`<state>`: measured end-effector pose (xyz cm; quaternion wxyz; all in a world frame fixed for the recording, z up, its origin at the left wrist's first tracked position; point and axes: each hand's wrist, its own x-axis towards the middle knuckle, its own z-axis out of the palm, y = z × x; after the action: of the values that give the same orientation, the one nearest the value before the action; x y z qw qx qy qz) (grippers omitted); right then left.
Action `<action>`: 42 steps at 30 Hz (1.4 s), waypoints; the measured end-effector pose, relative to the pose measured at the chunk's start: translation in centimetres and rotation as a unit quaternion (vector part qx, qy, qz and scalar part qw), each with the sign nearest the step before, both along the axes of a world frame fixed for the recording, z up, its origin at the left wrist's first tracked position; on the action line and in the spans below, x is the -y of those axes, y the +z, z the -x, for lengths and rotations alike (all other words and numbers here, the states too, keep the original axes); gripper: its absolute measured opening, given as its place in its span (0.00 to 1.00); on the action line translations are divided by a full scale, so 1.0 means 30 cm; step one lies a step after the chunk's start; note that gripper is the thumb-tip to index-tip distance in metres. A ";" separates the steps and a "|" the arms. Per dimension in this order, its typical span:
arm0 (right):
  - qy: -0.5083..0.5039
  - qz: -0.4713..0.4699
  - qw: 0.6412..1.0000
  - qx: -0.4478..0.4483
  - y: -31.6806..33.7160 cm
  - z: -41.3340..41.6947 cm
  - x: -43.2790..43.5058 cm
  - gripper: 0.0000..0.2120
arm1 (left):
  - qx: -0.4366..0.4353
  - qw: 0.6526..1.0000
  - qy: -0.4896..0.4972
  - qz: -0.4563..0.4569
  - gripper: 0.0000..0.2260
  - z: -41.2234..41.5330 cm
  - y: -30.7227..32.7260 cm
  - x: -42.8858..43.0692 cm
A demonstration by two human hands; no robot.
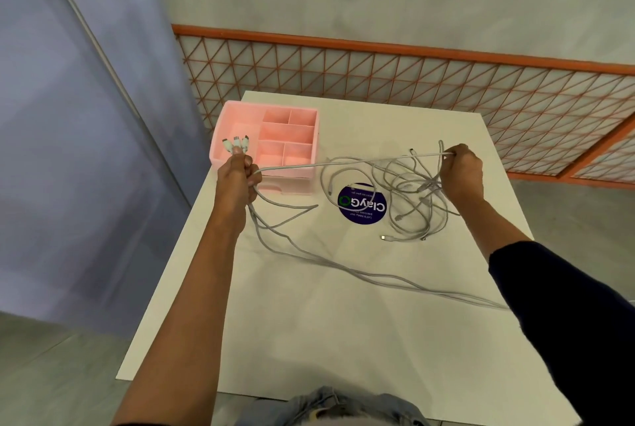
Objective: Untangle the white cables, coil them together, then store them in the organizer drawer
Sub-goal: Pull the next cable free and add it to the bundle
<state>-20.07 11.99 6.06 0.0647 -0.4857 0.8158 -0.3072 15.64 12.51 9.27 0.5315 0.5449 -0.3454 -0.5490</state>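
Note:
My left hand (238, 174) grips several white cables near their plug ends, and three connectors (236, 143) stick up above my fist. My right hand (462, 169) pinches a strand of the white cables (409, 192), whose tangled loops lie on the white table (343, 322) below it. One strand runs taut between my two hands. More strands trail from my left hand across the table to its right edge. The pink organizer (275, 123) stands at the table's far left corner, just behind my left hand, with its low front drawer (292, 187) shut.
A round dark blue sticker (360, 207) lies on the table under the tangle. An orange lattice railing (446, 82) runs behind the table. A blue-grey wall panel (86, 150) stands to the left. The table's near half holds only trailing strands.

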 end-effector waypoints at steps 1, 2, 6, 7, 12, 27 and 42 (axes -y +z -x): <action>-0.014 0.025 1.000 0.009 0.002 -0.006 -0.003 0.12 | -0.002 1.000 0.002 -0.003 0.17 0.000 -0.004 0.002; -0.025 0.045 0.999 0.016 -0.002 -0.010 -0.005 0.11 | -0.005 1.000 0.005 -0.005 0.17 0.000 -0.007 0.003; -0.034 0.024 0.996 0.079 -0.021 0.000 -0.017 0.14 | -0.008 1.000 0.020 -0.005 0.17 -0.008 -0.013 0.008; -0.029 0.013 0.995 0.090 -0.025 0.007 -0.020 0.16 | -0.009 1.000 0.022 -0.005 0.17 -0.010 -0.012 0.010; -0.020 0.046 0.987 0.153 -0.037 0.031 -0.018 0.16 | -0.007 1.000 0.017 -0.007 0.17 -0.005 -0.021 0.019; -0.061 -0.218 0.973 0.054 -0.071 0.113 -0.089 0.12 | 0.105 0.994 -0.015 0.029 0.18 -0.004 -0.054 0.032; 0.364 -0.270 0.878 0.152 0.052 -0.209 -0.091 0.40 | 0.202 0.953 -0.217 0.055 0.16 0.115 -0.009 -0.016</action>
<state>-13.80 14.73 7.64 0.4242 -0.6593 0.6128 -0.0996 12.19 12.99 9.00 0.3481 0.5264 -0.5852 -0.5092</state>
